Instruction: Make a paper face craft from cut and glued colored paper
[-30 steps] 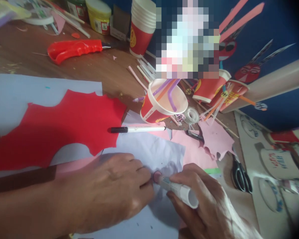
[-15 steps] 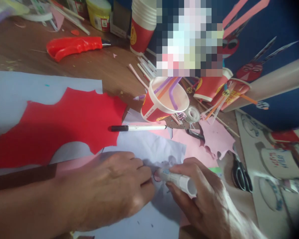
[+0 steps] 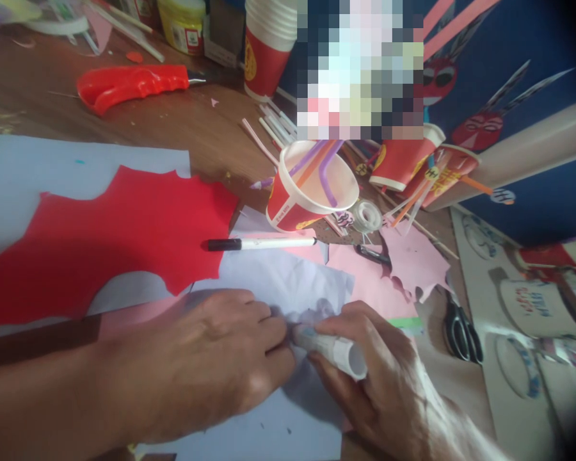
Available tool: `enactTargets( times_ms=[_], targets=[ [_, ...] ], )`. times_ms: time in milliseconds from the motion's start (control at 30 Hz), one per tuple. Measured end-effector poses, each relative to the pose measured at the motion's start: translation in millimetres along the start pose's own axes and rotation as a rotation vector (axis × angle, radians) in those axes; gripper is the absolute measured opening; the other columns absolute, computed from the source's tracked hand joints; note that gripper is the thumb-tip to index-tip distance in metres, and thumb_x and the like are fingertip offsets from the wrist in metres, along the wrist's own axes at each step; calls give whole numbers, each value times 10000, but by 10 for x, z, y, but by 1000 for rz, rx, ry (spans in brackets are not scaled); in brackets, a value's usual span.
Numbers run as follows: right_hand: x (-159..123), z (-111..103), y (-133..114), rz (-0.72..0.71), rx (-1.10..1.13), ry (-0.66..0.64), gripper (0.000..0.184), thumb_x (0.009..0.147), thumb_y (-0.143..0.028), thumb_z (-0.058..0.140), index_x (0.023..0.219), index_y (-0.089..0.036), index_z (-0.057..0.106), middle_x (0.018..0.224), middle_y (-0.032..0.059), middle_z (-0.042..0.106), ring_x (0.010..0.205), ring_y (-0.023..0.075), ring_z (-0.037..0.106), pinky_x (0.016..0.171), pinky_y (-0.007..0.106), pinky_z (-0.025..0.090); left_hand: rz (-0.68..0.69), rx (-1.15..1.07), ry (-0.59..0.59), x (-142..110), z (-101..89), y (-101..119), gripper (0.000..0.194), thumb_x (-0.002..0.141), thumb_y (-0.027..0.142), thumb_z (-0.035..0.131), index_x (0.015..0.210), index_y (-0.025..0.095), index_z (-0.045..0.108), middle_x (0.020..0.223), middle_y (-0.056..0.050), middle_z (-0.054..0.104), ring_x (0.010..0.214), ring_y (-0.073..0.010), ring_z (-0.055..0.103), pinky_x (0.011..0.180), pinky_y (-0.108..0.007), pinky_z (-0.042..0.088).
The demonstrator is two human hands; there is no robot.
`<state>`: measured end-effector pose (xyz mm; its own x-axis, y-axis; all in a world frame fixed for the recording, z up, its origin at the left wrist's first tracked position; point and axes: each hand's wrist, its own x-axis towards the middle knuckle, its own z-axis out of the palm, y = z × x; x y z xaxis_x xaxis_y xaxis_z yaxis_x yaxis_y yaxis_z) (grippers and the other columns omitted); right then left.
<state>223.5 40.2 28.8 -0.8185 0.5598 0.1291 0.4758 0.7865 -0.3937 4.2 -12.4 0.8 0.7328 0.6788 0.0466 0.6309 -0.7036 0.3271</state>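
A white tube (image 3: 338, 354) is pinched in the right hand (image 3: 388, 368), tilted over white paper (image 3: 300, 278), presumably so its tip can be steered. The left hand (image 3: 216, 355) is laid beside that tip, likely for steadying; whether anything is gripped underneath cannot be told.

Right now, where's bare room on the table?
Mostly bare wood strip between the red-handled tool and white sheet. Crowded: around the cup of straws, tape roll, and where the right hand holds the white tube.
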Motion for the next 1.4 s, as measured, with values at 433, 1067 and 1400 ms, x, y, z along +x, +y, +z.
enactTargets(
  times_ms=[433, 1067, 1400],
  targets=[
    [-90, 1, 35, -31, 32, -24, 132, 919, -163, 498, 1050, -161, 516, 724, 28, 587, 654, 189, 579, 575, 308, 492, -8, 2, 36, -6, 2, 2, 224, 782, 57, 545, 943, 213, 555, 848, 15, 627, 750, -218, 593, 703, -376, 445],
    [-12, 33, 65, -26, 55, 1, 109, 915, -167, 524, 1020, -180, 498, 717, 25, 583, 619, 185, 549, 561, 320, 455, -11, -41, 11, 27, -8, 7, 292, 787, 2, 446, 937, 213, 582, 885, -7, 659, 808, -248, 623, 757, -410, 463],
    [-69, 18, 43, -38, 86, -24, 193, 893, -143, 519, 1074, -195, 476, 680, 16, 573, 552, 191, 526, 565, 339, 432, -9, -7, 49, 12, 18, 1, 281, 777, 28, 479, 971, 203, 584, 879, -14, 655, 777, -238, 603, 738, -389, 435]
  ],
)
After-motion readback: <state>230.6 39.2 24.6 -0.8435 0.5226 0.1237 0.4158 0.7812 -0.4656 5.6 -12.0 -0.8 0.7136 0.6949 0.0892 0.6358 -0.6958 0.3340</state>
